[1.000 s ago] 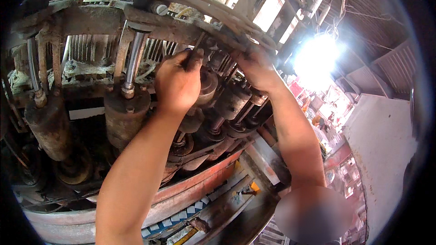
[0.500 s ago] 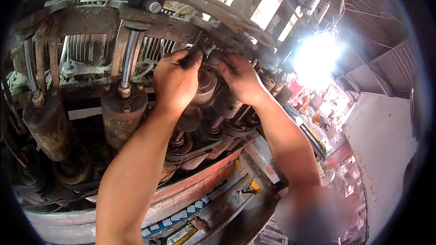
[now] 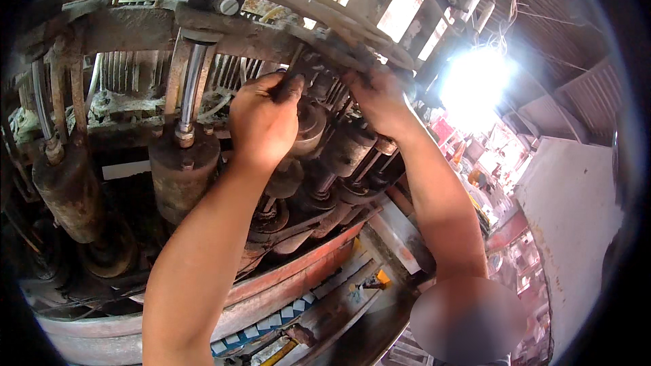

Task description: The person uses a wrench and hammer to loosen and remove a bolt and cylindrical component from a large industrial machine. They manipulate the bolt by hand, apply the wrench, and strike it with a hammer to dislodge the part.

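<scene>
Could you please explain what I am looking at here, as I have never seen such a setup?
This view comes from a fisheye camera on a person's head, so straight edges look bent. No robot is here: the bare left hand and right hand are raised to the dark upper parts of a grimy machine with stout cylinders and shiny rods. It is too dark there to tell what either hand holds. Below the machine's reddish rim, in the picture, lies a yellow-handled tool.
</scene>
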A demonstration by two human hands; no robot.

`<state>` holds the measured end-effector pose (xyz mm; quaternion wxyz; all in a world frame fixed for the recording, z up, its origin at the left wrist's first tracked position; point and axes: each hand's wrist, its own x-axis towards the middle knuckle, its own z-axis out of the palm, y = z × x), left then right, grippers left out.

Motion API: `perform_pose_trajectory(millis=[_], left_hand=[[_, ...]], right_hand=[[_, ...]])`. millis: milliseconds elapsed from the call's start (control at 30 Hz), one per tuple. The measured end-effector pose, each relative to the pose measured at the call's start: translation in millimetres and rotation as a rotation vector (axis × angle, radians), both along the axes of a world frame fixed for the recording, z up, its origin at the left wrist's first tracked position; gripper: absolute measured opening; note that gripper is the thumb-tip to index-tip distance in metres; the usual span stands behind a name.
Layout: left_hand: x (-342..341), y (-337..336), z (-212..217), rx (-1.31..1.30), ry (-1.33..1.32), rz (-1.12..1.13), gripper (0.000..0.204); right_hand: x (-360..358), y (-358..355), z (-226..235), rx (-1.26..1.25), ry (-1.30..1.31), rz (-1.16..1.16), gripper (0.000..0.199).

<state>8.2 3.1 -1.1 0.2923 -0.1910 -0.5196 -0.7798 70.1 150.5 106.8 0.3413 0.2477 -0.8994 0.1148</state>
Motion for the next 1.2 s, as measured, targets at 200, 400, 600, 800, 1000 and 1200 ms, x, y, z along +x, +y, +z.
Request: perform_pose_trajectory(millis=[200, 400, 600, 800, 1000, 1200], left_hand=[[0, -3, -5, 0.009, 0.043, 0.040, 0.025], [4, -2, 1, 0.046, 0.062, -0.049, 0.024], [4, -6, -1, 0.031, 0.066, -0.057, 0.024], [1, -5, -3, -0.025, 0.154, 0.046, 0.024], [-2, -3, -2, -0.020, 0.014, 0.023, 0.024], [-11, 0, -9, 0.012, 0.079, 0.034, 0.027]], right_hand=[[10, -22, 6, -0.049, -0.139, -0.111, 0.028], [-31, 14, -49, 0.111, 0.088, 0.089, 0.027], [-9, 5, -47, -0.079, -0.023, 0.069, 0.028], [6, 2, -19, 0.087, -0.010, 0.042, 0.031], [14, -14, 8, -0.011, -0.154, 0.008, 0.030], [3, -11, 15, 0.016, -0.183, 0.017, 0.031]])
